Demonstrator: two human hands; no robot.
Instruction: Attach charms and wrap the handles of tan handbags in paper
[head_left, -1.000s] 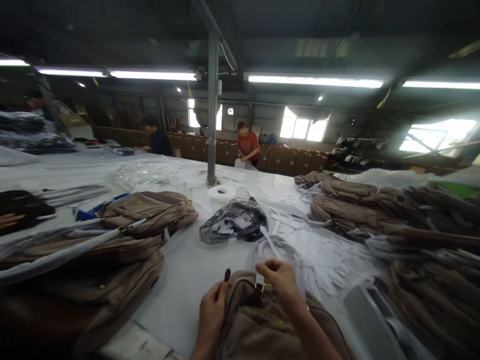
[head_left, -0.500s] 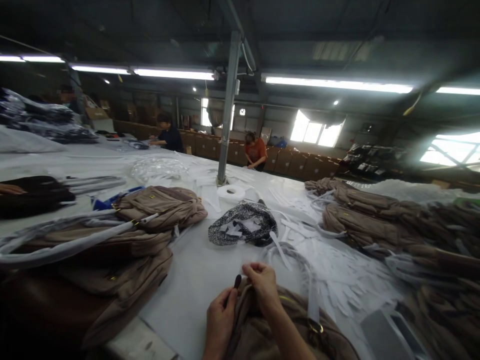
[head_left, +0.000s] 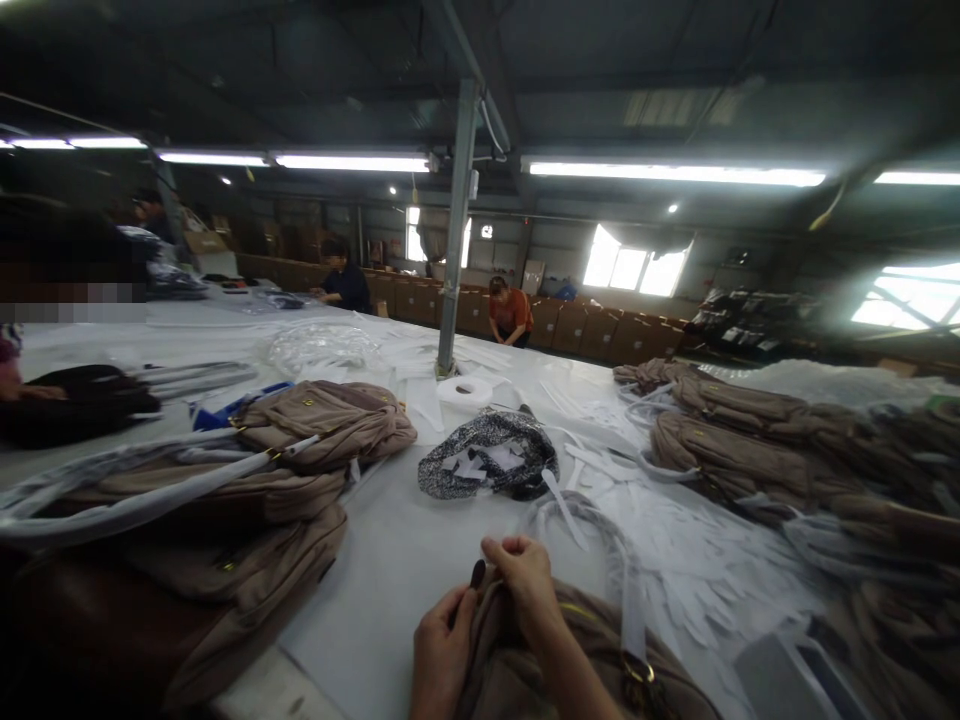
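One brown bag (head_left: 510, 672) is lying toward six o'clock on the white surface (head_left: 375, 570). For neat work, I'm thinking, the left hand (head_left: 444, 640) should be steadying its edge with the right hand (head_left: 529, 582) working gently. Left fingers are pinching a dark tab (head_left: 478, 573) pointing toward twelve; right fingers are pressing together, on what I can't tell, that forearm (head_left: 576, 672) slanting toward eleven

You have a dim view, lit by white tube lights (head_left: 675, 174) overhead and by windows (head_left: 628, 268) blown out to glare, with haze at right, dark lower-left shadow and soft, stretched edges.
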